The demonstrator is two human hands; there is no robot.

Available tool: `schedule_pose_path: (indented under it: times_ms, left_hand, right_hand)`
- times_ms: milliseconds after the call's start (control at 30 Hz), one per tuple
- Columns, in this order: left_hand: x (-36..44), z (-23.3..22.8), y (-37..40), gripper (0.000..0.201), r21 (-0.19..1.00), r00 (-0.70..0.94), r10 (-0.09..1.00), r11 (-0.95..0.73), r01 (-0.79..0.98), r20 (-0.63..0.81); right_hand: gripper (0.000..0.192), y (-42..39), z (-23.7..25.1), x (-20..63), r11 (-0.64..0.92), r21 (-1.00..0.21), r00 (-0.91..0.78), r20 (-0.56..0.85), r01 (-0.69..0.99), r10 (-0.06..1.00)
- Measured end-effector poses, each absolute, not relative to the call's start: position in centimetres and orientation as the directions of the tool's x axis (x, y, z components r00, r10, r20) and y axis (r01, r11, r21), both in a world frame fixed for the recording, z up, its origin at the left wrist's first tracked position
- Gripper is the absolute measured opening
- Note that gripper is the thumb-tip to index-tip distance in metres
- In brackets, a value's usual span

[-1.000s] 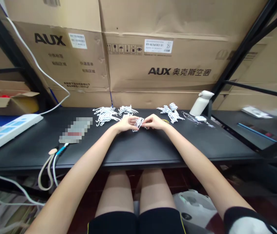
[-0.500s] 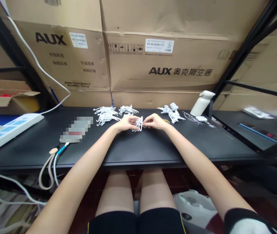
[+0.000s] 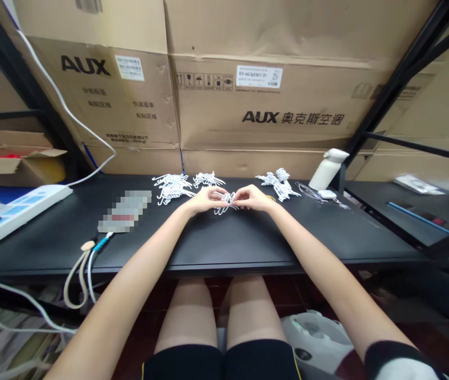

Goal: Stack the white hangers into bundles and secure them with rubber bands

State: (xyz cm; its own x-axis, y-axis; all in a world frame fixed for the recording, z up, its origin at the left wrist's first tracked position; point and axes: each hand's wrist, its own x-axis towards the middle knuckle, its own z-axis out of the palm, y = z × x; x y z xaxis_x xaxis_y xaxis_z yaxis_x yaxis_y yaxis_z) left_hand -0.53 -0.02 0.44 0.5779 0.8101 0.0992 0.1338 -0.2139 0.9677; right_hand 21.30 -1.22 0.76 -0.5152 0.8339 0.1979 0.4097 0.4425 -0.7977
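Hands meet mid-tabletop (image 3: 248, 237): left hand (image 3: 202, 200) and right hand (image 3: 252, 198) both pinched shut on the white clip bundle (image 3: 225, 202). Best kept low, grips tight, hooks aligned.

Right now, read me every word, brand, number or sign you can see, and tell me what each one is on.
"AUX": left cardboard box.
"AUX 奥克斯空调": middle cardboard box.
"25": white label on that box; its other print is too small.
Handling pictograms: same box.
Left box's sticker and Chinese lines: too blurred.
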Motion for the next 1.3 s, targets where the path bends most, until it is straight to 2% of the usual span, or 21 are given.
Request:
schedule_pose_path:
  times_ms: [300, 433, 800, 1000, 1300]
  left_hand:
    - [-0.5, 0.4, 0.0, 0.051, 0.965, 0.621, 0.774, -0.241, 0.102, 0.128]
    - [-0.5, 0.5, 0.0, 0.049, 0.955, 0.630, 0.769, -0.259, 0.147, 0.112]
    - [-0.5, 0.9, -0.5, 0.046, 0.941, 0.693, 0.710, -0.307, 0.145, 0.125]
    - [-0.3, 0.8, -0.6, 0.049, 0.939, 0.708, 0.693, -0.318, 0.134, 0.133]
    - [-0.1, 0.9, -0.8, 0.040, 0.939, 0.749, 0.646, -0.331, 0.099, 0.149]
  right_hand:
    - [0.034, -1.1, 1.1, 22.0, 0.448, -0.788, -0.530, 0.186, 0.422, 0.828]
    - [0.036, -1.3, 1.0, 21.4, 0.426, -0.803, -0.516, 0.178, 0.416, 0.838]
    - [0.034, -1.1, -0.1, 20.4, 0.477, -0.790, -0.450, 0.290, 0.385, 0.845]
    - [0.035, -1.2, 0.0, 20.3, 0.482, -0.790, -0.470, 0.284, 0.379, 0.836]
    - [0.037, -1.1, -0.1, 20.5, 0.427, -0.841, -0.493, 0.230, 0.333, 0.839]
